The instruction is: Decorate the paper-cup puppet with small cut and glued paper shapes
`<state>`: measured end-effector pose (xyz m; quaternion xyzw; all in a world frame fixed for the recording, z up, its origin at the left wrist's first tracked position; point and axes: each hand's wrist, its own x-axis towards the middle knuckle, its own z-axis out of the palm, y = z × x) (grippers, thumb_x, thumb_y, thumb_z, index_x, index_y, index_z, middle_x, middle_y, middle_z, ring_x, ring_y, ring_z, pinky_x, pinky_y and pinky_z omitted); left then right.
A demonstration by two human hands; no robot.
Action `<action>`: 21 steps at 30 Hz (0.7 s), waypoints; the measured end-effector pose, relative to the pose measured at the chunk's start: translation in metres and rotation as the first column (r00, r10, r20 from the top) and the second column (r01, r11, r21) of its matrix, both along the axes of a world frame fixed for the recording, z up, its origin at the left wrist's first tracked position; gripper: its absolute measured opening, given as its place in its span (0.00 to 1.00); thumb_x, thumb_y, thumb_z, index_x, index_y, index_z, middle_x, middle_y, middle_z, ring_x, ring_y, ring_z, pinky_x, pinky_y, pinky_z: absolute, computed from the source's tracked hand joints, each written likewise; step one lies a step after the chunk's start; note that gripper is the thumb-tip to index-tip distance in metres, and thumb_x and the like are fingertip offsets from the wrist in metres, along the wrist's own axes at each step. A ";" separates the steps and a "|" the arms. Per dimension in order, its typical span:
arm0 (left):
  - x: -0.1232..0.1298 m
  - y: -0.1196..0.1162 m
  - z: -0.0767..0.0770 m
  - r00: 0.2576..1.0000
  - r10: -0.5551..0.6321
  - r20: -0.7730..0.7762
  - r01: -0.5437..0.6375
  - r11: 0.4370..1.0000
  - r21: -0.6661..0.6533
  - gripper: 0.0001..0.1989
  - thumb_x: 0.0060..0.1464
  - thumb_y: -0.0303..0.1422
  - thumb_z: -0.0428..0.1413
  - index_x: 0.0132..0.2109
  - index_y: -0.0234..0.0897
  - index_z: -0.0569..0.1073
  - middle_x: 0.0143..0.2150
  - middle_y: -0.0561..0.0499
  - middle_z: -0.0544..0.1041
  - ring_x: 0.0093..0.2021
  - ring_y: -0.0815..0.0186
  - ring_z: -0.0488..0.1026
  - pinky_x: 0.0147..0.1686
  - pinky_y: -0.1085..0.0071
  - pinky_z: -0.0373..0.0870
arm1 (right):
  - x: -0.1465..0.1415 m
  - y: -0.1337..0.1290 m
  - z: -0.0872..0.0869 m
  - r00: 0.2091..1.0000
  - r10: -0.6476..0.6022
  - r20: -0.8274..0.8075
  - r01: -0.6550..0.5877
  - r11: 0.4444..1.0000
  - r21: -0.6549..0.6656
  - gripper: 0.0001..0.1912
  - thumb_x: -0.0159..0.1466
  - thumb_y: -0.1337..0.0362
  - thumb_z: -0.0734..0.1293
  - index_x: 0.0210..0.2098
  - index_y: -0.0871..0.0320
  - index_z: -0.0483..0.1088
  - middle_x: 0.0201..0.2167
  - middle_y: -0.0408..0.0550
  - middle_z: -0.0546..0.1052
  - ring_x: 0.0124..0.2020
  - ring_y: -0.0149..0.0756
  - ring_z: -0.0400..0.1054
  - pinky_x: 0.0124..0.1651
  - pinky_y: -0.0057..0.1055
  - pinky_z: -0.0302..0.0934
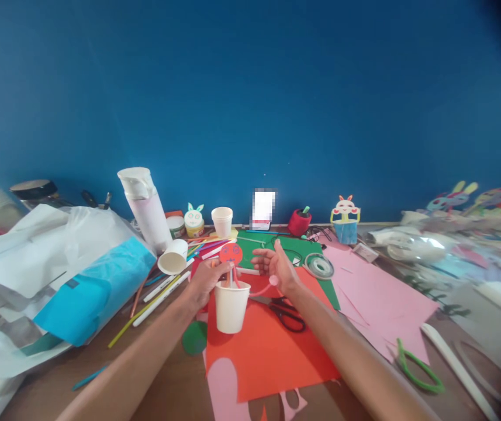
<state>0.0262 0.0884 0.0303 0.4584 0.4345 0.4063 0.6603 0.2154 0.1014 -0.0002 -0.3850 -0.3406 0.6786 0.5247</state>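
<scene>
A white paper cup [231, 310] stands over the orange paper sheet [285, 362]. Above its mouth rises a round red paper face [231, 254] with drawn eyes, on a pale stick inside the cup. My left hand [206, 282] is closed at the cup's left, its thumb and fingers pinching the lower edge of the face. A pink pipe cleaner [259, 291] reaches out of the cup to the right and ends in a small pink disc. Beside that disc, my right hand [282, 270] is open, fingers stretched and curved toward the cup. Black-handled scissors [287, 316] lie under my right wrist.
Green paper [315, 248], pink sheets [377, 292] and a tape roll [319, 266] lie behind and right. Markers and straws [162, 295] are at left, near a tipped cup [173, 257]. A blue cup with a paper animal [345, 228] stands by the wall.
</scene>
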 end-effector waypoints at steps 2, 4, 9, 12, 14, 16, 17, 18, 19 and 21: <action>-0.001 0.000 0.000 1.000 -0.013 -0.015 0.013 1.000 0.013 0.09 0.42 0.34 0.55 0.24 0.31 0.72 0.24 0.47 0.76 0.23 0.68 0.70 0.26 0.73 0.64 | 0.002 0.001 -0.001 0.999 0.031 -0.008 -0.031 1.000 0.001 0.30 0.57 0.42 0.50 0.31 0.61 0.70 0.23 0.48 0.74 0.23 0.30 0.66 0.27 0.26 0.57; -0.001 0.000 0.000 1.000 -0.020 -0.024 0.020 1.000 0.016 0.09 0.42 0.34 0.55 0.24 0.31 0.72 0.25 0.47 0.76 0.23 0.68 0.70 0.26 0.73 0.64 | 0.002 0.001 -0.002 0.999 0.044 -0.001 -0.044 0.999 0.025 0.28 0.58 0.44 0.52 0.31 0.61 0.70 0.23 0.47 0.74 0.22 0.29 0.66 0.27 0.25 0.57; 0.000 0.001 0.001 0.999 -0.016 -0.051 0.017 0.999 0.032 0.09 0.43 0.34 0.55 0.24 0.31 0.72 0.24 0.47 0.75 0.22 0.69 0.69 0.25 0.74 0.63 | 0.000 0.001 -0.002 0.999 -0.010 0.039 0.007 0.998 0.070 0.24 0.57 0.46 0.56 0.30 0.61 0.70 0.22 0.47 0.73 0.21 0.28 0.65 0.26 0.25 0.57; 0.000 0.001 0.000 0.999 -0.018 -0.045 0.019 0.999 0.028 0.09 0.43 0.34 0.55 0.24 0.31 0.73 0.24 0.47 0.75 0.22 0.69 0.69 0.25 0.74 0.63 | 0.001 0.002 -0.003 0.997 -0.055 0.053 0.050 0.995 0.082 0.23 0.56 0.47 0.58 0.29 0.61 0.70 0.22 0.46 0.73 0.21 0.28 0.65 0.25 0.24 0.56; -0.001 0.001 -0.002 0.999 -0.016 -0.035 0.017 1.000 0.021 0.09 0.43 0.34 0.55 0.24 0.31 0.73 0.24 0.47 0.75 0.23 0.68 0.69 0.26 0.74 0.64 | 0.002 0.004 -0.005 0.995 -0.070 0.067 0.063 0.994 0.093 0.21 0.55 0.48 0.60 0.29 0.62 0.70 0.21 0.46 0.73 0.21 0.28 0.65 0.24 0.24 0.56; -0.001 0.001 -0.004 1.000 -0.019 -0.025 0.019 1.000 0.019 0.09 0.43 0.34 0.55 0.24 0.31 0.73 0.24 0.47 0.75 0.24 0.68 0.69 0.26 0.73 0.64 | 0.003 0.005 -0.006 0.994 -0.076 0.079 0.067 0.993 0.102 0.21 0.55 0.49 0.61 0.29 0.62 0.71 0.21 0.46 0.73 0.21 0.28 0.65 0.24 0.23 0.56; -0.001 0.001 -0.004 1.000 -0.022 -0.018 0.023 1.000 0.019 0.09 0.43 0.34 0.55 0.24 0.31 0.73 0.24 0.47 0.75 0.24 0.68 0.69 0.26 0.73 0.64 | 0.002 0.006 -0.007 0.994 -0.075 0.083 0.066 0.992 0.104 0.20 0.55 0.49 0.61 0.29 0.62 0.71 0.21 0.46 0.73 0.20 0.27 0.65 0.24 0.23 0.56; -0.001 0.001 -0.005 1.000 -0.026 -0.011 0.026 0.999 0.019 0.09 0.43 0.34 0.55 0.24 0.31 0.73 0.24 0.47 0.75 0.24 0.68 0.69 0.26 0.73 0.64 | 0.002 0.006 -0.008 0.994 -0.075 0.085 0.066 0.992 0.104 0.20 0.55 0.49 0.61 0.29 0.62 0.71 0.21 0.46 0.73 0.20 0.27 0.64 0.23 0.23 0.55; -0.001 0.001 -0.006 1.000 -0.030 -0.004 0.030 0.999 0.020 0.09 0.43 0.34 0.55 0.25 0.31 0.73 0.24 0.47 0.75 0.24 0.68 0.69 0.27 0.73 0.65 | 0.002 0.007 -0.009 0.993 -0.076 0.086 0.066 0.992 0.105 0.20 0.54 0.49 0.61 0.28 0.62 0.71 0.21 0.46 0.73 0.20 0.27 0.64 0.23 0.23 0.55; -0.002 0.001 -0.006 0.999 -0.034 0.002 0.034 0.999 0.019 0.09 0.43 0.34 0.55 0.25 0.31 0.73 0.24 0.47 0.75 0.24 0.68 0.69 0.27 0.73 0.65 | 0.002 0.008 -0.011 0.993 -0.082 0.090 0.072 0.992 0.106 0.20 0.54 0.50 0.62 0.28 0.62 0.71 0.20 0.46 0.73 0.19 0.27 0.64 0.23 0.23 0.55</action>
